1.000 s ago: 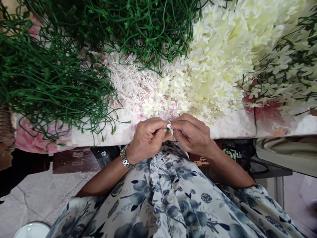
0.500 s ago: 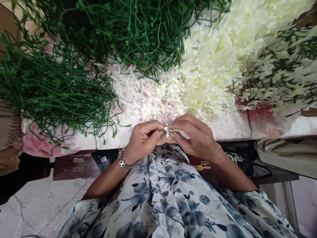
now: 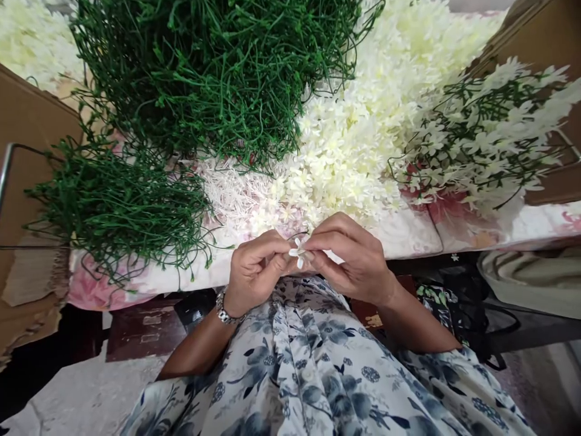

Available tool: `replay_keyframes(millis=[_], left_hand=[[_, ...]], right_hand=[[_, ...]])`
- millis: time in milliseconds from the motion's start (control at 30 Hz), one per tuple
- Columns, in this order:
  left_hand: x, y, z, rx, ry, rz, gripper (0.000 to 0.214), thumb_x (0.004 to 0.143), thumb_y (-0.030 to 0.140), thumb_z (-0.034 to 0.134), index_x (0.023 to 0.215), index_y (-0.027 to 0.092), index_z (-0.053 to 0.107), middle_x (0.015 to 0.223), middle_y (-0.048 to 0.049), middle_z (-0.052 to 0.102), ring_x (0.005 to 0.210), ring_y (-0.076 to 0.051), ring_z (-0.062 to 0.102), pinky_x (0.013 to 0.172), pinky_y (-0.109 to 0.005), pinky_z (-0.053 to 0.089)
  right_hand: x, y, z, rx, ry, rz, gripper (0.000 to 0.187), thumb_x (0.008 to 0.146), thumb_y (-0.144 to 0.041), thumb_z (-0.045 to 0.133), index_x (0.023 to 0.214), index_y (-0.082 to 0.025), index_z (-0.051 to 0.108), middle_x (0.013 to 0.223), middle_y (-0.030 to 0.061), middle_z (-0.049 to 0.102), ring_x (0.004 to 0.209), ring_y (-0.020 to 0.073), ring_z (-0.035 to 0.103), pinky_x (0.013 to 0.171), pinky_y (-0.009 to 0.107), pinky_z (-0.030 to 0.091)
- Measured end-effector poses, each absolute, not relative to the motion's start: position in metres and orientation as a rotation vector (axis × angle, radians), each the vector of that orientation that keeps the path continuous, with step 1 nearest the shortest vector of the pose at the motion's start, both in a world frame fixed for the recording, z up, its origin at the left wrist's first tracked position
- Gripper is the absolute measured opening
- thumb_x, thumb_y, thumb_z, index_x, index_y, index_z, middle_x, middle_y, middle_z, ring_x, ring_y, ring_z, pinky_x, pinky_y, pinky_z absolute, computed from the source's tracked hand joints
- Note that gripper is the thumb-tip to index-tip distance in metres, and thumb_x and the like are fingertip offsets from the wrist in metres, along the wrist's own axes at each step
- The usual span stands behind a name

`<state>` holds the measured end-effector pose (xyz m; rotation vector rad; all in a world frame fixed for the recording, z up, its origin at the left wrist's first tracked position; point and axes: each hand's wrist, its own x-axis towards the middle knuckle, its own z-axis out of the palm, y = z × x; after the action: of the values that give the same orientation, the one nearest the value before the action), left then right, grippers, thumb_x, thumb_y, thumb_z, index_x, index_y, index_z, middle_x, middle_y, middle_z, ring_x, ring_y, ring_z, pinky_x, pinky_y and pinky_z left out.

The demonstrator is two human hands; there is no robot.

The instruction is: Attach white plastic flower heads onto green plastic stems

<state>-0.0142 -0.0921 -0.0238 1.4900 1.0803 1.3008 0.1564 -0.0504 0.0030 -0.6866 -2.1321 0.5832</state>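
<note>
Between the fingertips of both hands sits a small white artificial flower [image 3: 299,253], its petals spread. My left hand [image 3: 258,266], with a metal watch at the wrist, pinches it from the left. From the right, my right hand [image 3: 348,257] pinches it between thumb and fingers. A thin dark stem shows just above the flower. Both hands are at the near edge of the table, in front of a heap of loose cream-white artificial blossoms [image 3: 349,145]. A small pile of thin white fibre-like pieces [image 3: 233,192] lies behind my left hand.
Bundles of green plastic stems [image 3: 195,79] cover the back and left, with a smaller green pile [image 3: 127,206] nearer. Assembled white flower sprays [image 3: 485,136] lie at the right beside a cardboard box [image 3: 540,36]. A floral cloth [image 3: 109,278] covers the table. Another cardboard box [image 3: 36,121] stands left.
The white flower now faces upward with its petals more visible between my fingertips. Both hands stay close together. The camera view has shifted, showing more of the boxes at both sides.
</note>
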Motion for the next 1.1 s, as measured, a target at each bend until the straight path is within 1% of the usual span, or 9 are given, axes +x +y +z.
replay_keyframes(millis=[333, 467, 567, 700, 767, 833, 933, 1000, 1100], left_hand=[[-0.013, -0.092, -0.027, 1.434, 1.102, 1.263, 0.009, 0.08, 0.018, 0.057, 0.076, 0.016, 0.064, 0.065, -0.0013, 0.055, 0.06, -0.01, 0.048, 0.057, -0.025, 0.037], [-0.012, -0.091, -0.027, 1.004, 1.055, 1.33, 0.006, 0.077, 0.022, 0.062, 0.075, 0.018, 0.065, 0.062, 0.0002, 0.056, 0.057, -0.01, 0.05, 0.056, -0.024, 0.038], [-0.011, -0.087, -0.021, 0.614, 0.9, 1.357, 0.008, 0.07, 0.025, 0.069, 0.071, 0.018, 0.064, 0.057, 0.0012, 0.055, 0.053, -0.011, 0.051, 0.055, -0.025, 0.041], [-0.005, -0.078, -0.009, 0.401, 0.743, 1.304, 0.014, 0.063, 0.021, 0.072, 0.06, 0.017, 0.059, 0.05, 0.0016, 0.052, 0.051, -0.01, 0.049, 0.053, -0.025, 0.04], [-0.002, -0.074, -0.006, 0.355, 0.694, 1.278, 0.014, 0.063, 0.019, 0.071, 0.058, 0.017, 0.059, 0.049, 0.0013, 0.052, 0.05, -0.01, 0.049, 0.052, -0.025, 0.04], [0.001, -0.072, -0.006, 0.347, 0.691, 1.274, 0.011, 0.063, 0.018, 0.07, 0.058, 0.018, 0.061, 0.05, 0.0008, 0.055, 0.052, -0.011, 0.052, 0.053, -0.025, 0.043], [0.004, -0.07, -0.007, 0.422, 0.804, 1.247, 0.004, 0.066, 0.019, 0.07, 0.07, 0.019, 0.067, 0.064, -0.0021, 0.066, 0.068, -0.014, 0.063, 0.069, -0.027, 0.05], [0.004, -0.07, -0.007, 0.497, 0.888, 1.257, 0.02, 0.069, 0.022, 0.069, 0.09, 0.023, 0.069, 0.085, -0.0034, 0.071, 0.085, -0.017, 0.066, 0.08, -0.027, 0.05], [0.002, -0.071, -0.007, 0.675, 1.005, 1.249, 0.034, 0.074, 0.023, 0.065, 0.108, 0.02, 0.063, 0.11, -0.0072, 0.066, 0.103, -0.021, 0.061, 0.092, -0.03, 0.048]], right_hand=[[0.159, -0.049, -0.009, -0.687, -2.077, 0.618, 0.013, 0.076, -0.01, 0.059, 0.088, -0.015, 0.06, 0.078, 0.0047, 0.059, 0.073, 0.0137, 0.056, 0.063, 0.029, 0.049], [0.165, -0.048, -0.01, -0.74, -1.973, 0.627, 0.025, 0.074, -0.01, 0.061, 0.098, -0.015, 0.059, 0.087, 0.0074, 0.06, 0.083, 0.0166, 0.057, 0.069, 0.032, 0.048], [0.17, -0.049, -0.012, -0.833, -1.911, 0.633, 0.027, 0.075, -0.011, 0.06, 0.102, -0.016, 0.058, 0.09, 0.0072, 0.059, 0.086, 0.0172, 0.057, 0.073, 0.033, 0.048], [0.174, -0.05, -0.014, -0.887, -2.039, 0.677, 0.035, 0.076, -0.016, 0.062, 0.11, -0.015, 0.055, 0.1, 0.0107, 0.057, 0.094, 0.0187, 0.054, 0.079, 0.034, 0.047], [0.176, -0.05, -0.016, -0.874, -2.105, 0.68, 0.032, 0.078, -0.013, 0.059, 0.109, -0.015, 0.056, 0.099, 0.0106, 0.058, 0.093, 0.0173, 0.055, 0.077, 0.031, 0.048], [0.178, -0.049, -0.017, -0.868, -2.123, 0.672, 0.024, 0.08, -0.009, 0.054, 0.102, -0.016, 0.058, 0.09, 0.0083, 0.059, 0.084, 0.0144, 0.056, 0.072, 0.028, 0.048], [0.185, -0.048, -0.01, -0.859, -2.107, 0.677, 0.018, 0.082, -0.008, 0.05, 0.095, -0.015, 0.06, 0.08, 0.0064, 0.059, 0.075, 0.0121, 0.056, 0.064, 0.025, 0.048], [0.192, -0.044, 0.0, -0.85, -2.104, 0.691, 0.015, 0.083, -0.008, 0.049, 0.093, -0.013, 0.06, 0.077, 0.0064, 0.06, 0.072, 0.0114, 0.056, 0.062, 0.024, 0.048], [0.212, -0.029, 0.019, -0.866, -2.071, 0.56, 0.012, 0.082, -0.009, 0.052, 0.089, -0.014, 0.061, 0.077, 0.0052, 0.062, 0.071, 0.0106, 0.058, 0.061, 0.023, 0.048]])
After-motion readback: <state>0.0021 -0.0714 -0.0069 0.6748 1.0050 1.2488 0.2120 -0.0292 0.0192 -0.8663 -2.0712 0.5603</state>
